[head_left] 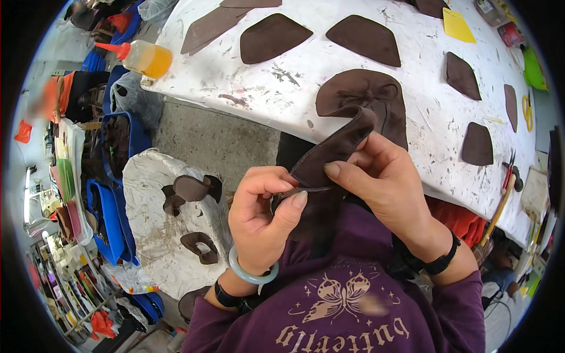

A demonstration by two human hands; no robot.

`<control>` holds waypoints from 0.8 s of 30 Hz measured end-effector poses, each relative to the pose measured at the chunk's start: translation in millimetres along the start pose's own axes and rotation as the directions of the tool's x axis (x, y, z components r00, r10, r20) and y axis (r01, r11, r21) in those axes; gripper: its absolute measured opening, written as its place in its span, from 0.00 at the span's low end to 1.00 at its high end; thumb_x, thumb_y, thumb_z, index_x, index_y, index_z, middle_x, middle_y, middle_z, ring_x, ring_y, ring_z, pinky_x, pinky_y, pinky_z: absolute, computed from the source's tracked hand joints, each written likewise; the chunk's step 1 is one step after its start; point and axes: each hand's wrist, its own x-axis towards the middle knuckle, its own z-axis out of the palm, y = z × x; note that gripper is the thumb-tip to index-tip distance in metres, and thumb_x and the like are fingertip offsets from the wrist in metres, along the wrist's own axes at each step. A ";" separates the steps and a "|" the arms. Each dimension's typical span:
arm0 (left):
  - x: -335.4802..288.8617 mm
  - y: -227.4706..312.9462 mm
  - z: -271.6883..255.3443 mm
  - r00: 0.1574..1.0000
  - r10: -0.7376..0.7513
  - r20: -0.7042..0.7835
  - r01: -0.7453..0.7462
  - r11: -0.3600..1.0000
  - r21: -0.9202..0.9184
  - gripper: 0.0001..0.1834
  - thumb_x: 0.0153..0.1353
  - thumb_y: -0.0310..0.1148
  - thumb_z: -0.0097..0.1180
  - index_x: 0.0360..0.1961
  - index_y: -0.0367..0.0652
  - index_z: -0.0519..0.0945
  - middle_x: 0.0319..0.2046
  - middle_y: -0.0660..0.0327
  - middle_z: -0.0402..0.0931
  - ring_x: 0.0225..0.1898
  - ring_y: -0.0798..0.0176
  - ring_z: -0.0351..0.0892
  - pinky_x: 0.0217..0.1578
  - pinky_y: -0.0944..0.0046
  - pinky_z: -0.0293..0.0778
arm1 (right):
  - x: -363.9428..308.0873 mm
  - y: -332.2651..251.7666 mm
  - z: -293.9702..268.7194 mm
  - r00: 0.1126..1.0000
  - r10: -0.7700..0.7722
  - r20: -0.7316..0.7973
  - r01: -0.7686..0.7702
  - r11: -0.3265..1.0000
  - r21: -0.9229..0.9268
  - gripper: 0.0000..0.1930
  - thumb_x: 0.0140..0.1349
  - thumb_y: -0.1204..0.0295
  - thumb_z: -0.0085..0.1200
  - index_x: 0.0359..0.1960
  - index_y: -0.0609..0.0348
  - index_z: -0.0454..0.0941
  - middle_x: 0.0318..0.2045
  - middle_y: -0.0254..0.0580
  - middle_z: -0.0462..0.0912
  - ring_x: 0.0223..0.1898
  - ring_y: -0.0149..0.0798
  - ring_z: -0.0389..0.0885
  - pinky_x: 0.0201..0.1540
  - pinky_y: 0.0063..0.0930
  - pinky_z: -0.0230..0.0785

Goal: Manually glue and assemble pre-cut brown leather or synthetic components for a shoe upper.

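Observation:
A dark brown leather piece (332, 152), with a seam along its edge, is held up before my chest. My left hand (263, 213) pinches its lower left end between thumb and fingers, where a fold or second layer shows. Farther up, my right hand (385, 182) grips the same piece with the thumb on its face. Just beyond, a larger shaped brown leather piece (359, 91) lies on the white table (259, 88), its near part partly covered by the held piece and my right hand.
Several flat brown leather panels (365, 40) are spread over the table. A glue bottle (150, 57) with a red nozzle stands at its left corner. To the left, a cloth-covered stool (159, 235) bears curled leather pieces, beside blue bins (106, 220). Pliers (508, 172) and a hammer (497, 212) lie at the right edge.

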 end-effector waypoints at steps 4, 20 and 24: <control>-0.6 1.2 0.5 0.998 0.066 0.005 -0.066 0.991 0.117 0.12 0.54 0.18 0.58 0.38 0.38 0.71 0.39 0.56 0.71 0.37 0.70 0.72 0.40 0.72 0.68 | 1.6 3.8 -2.4 1.000 -0.007 0.012 0.008 0.999 -0.049 0.10 0.57 0.77 0.56 0.39 0.67 0.75 0.26 0.27 0.76 0.27 0.16 0.68 0.29 0.13 0.60; -3.8 -0.3 -0.4 1.000 0.025 0.008 -0.026 0.980 0.198 0.12 0.50 0.19 0.62 0.35 0.38 0.74 0.36 0.56 0.74 0.36 0.66 0.74 0.39 0.69 0.70 | 4.8 -7.8 -1.7 0.996 0.072 0.045 -0.077 0.989 0.127 0.22 0.56 0.64 0.62 0.48 0.64 0.72 0.35 0.35 0.78 0.35 0.23 0.74 0.38 0.17 0.68; -3.0 1.4 0.0 0.999 0.036 0.014 -0.038 0.974 0.225 0.12 0.49 0.19 0.64 0.33 0.39 0.75 0.34 0.57 0.75 0.35 0.65 0.75 0.37 0.69 0.70 | 6.1 -1.4 -7.9 0.986 0.164 -0.022 -0.164 0.987 0.007 0.23 0.54 0.62 0.64 0.45 0.64 0.73 0.25 0.29 0.75 0.22 0.20 0.68 0.22 0.15 0.61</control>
